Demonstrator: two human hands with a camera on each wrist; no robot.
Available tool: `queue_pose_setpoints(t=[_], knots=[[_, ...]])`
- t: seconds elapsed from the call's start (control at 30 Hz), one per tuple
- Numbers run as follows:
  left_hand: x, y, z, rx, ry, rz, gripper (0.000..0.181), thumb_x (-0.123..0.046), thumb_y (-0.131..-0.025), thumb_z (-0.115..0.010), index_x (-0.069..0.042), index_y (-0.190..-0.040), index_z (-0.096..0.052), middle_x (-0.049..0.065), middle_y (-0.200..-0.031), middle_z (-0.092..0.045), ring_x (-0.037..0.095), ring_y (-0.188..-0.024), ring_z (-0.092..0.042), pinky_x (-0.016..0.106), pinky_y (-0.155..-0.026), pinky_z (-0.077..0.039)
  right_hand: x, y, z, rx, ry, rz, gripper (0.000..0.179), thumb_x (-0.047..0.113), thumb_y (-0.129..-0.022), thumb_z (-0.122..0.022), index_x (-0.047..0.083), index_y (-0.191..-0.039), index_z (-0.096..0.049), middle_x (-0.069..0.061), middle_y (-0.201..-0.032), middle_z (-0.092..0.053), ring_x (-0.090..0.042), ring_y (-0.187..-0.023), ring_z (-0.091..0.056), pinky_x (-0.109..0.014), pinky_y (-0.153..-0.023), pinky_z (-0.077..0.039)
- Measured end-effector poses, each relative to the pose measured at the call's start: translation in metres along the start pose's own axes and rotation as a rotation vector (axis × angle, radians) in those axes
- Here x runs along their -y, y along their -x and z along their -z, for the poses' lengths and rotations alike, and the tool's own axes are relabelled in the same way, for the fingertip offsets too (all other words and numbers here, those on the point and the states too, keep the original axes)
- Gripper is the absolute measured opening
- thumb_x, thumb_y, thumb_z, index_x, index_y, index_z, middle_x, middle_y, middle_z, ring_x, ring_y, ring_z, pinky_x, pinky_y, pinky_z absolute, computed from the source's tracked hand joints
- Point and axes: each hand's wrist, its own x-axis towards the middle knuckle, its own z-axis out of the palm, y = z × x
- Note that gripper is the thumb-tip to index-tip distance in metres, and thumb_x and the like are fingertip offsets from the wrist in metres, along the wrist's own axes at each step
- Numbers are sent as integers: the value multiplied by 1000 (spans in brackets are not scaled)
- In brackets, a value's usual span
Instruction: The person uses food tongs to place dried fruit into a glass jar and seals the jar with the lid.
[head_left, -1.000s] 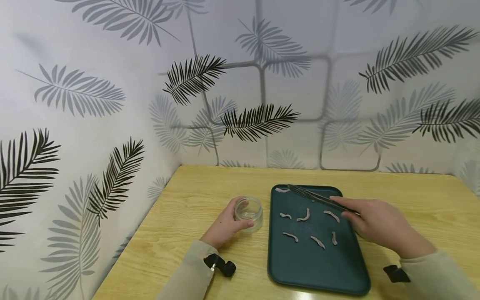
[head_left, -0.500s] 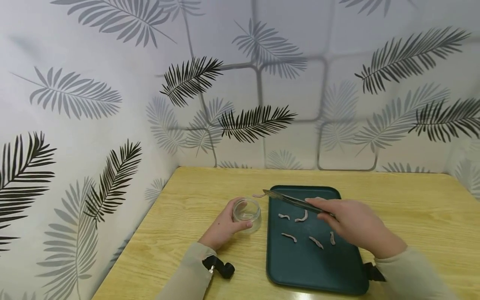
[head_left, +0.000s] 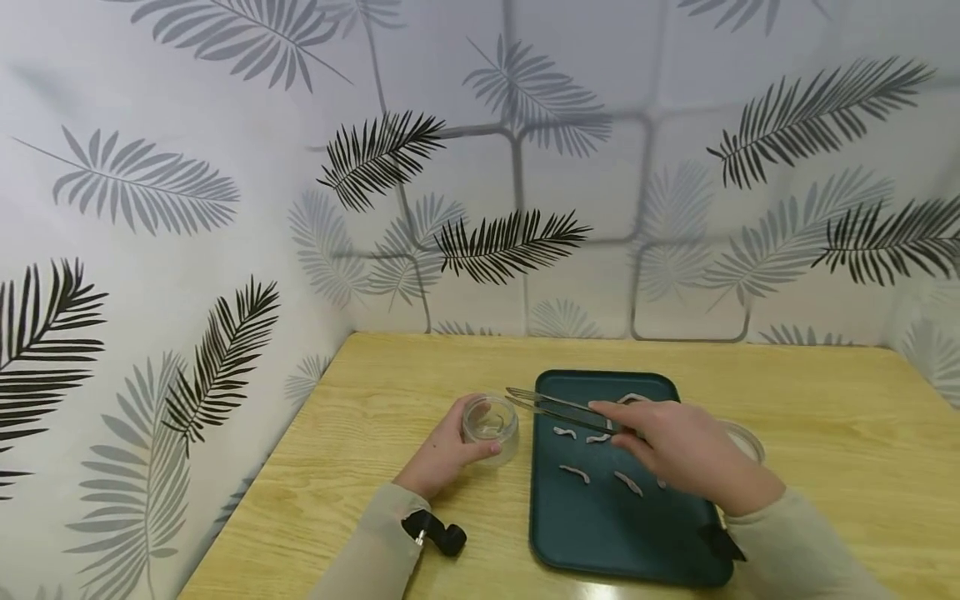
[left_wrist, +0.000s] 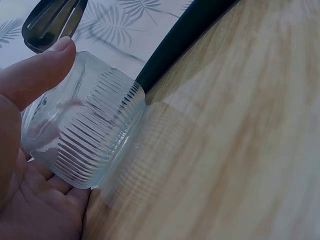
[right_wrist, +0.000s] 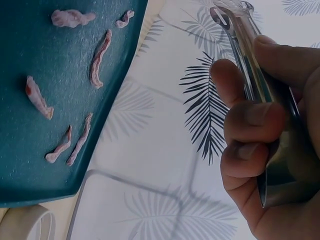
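My left hand (head_left: 448, 446) holds a small clear glass jar (head_left: 491, 442) by its side on the table, thumb on the near side. The left wrist view shows the jar's ribbed wall (left_wrist: 95, 135) and a pinkish patch behind the glass. My right hand (head_left: 686, 446) grips metal tongs (head_left: 558, 414), fingers curled round the handle. The tongs' tips stand slightly apart at the jar's rim, nothing showing between them. Several pale pink, meat-like strips (head_left: 628, 483) lie on the dark green tray (head_left: 622, 542); the right wrist view shows strips (right_wrist: 100, 60) spread apart. My right hand hides part of the tray.
A whitish round container (head_left: 742, 440) stands right of the tray, partly behind my right hand. The wood-grain table (head_left: 390, 375) meets a leaf-patterned wall (head_left: 480, 167) at the back and left.
The tongs have carried one strip left from the tray's far corner to the jar, and their tips have parted. The strip is gone from them. My left hand holds the jar as before.
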Motion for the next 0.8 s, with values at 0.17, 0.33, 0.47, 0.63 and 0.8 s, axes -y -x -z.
queue_pose_setpoints(t=[0.17,0.33,0.47,0.63,0.8], knots=[[1,2,0,5,5,3,84,-35,-89,-81,-25,-156,-32,-1,-154,-44,21,-141,-41,48,-113,-32,-5,5,0,33,-14,-13,49,25,-97,-71,21,-145,-59,11,-100,-69,7,-57,-47,-26,-56,-41],[1,1,0,3,-4,5,84,-35,-89,-80,-24,-157,-32,-2,-154,-44,20,-140,-42,47,-112,-33,-12,10,2,60,-11,-37,51,26,-97,-70,22,-146,-58,14,-98,-68,5,-61,-47,-27,-56,-39],[0,1,1,-1,-12,7,87,-37,-89,-80,-22,-158,-30,-2,-154,-44,20,-140,-41,47,-112,-33,-17,16,2,90,-29,-63,51,28,-97,-69,23,-147,-56,18,-90,-65,2,-53,-41,-27,-52,-36],[-1,2,1,1,-26,9,89,-41,-88,-80,-22,-159,-30,-3,-155,-43,19,-141,-40,48,-114,-32,-28,26,-1,90,-46,-89,52,27,-96,-71,22,-146,-57,21,-78,-60,-1,-49,-36,-26,-50,-34],[-2,1,2,5,-23,2,88,-42,-88,-80,-22,-158,-30,-3,-155,-43,20,-142,-40,48,-113,-32,-37,33,-5,99,-36,-106,51,27,-96,-71,21,-145,-59,20,-63,-49,-3,-48,-34,-26,-50,-33]])
